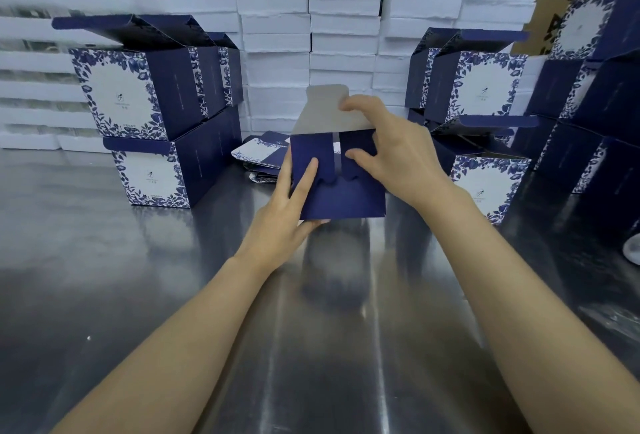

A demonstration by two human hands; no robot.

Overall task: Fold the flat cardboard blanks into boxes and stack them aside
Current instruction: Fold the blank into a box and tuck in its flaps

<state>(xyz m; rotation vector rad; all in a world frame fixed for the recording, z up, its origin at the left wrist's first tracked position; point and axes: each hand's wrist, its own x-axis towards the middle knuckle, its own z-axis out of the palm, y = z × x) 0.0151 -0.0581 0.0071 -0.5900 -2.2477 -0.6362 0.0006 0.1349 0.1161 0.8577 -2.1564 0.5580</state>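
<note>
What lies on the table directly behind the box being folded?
Flat blue-and-white blanks lie there, with stacked white foam pieces beyond. The box hides the blanks' right part, so their count is unclear.

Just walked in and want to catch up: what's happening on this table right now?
A person is folding a dark blue box on the metal table. The left hand grips its left side while the right hand holds the grey-backed top flap. Folded floral boxes stand stacked on both sides, and flat blanks lie behind.
</note>
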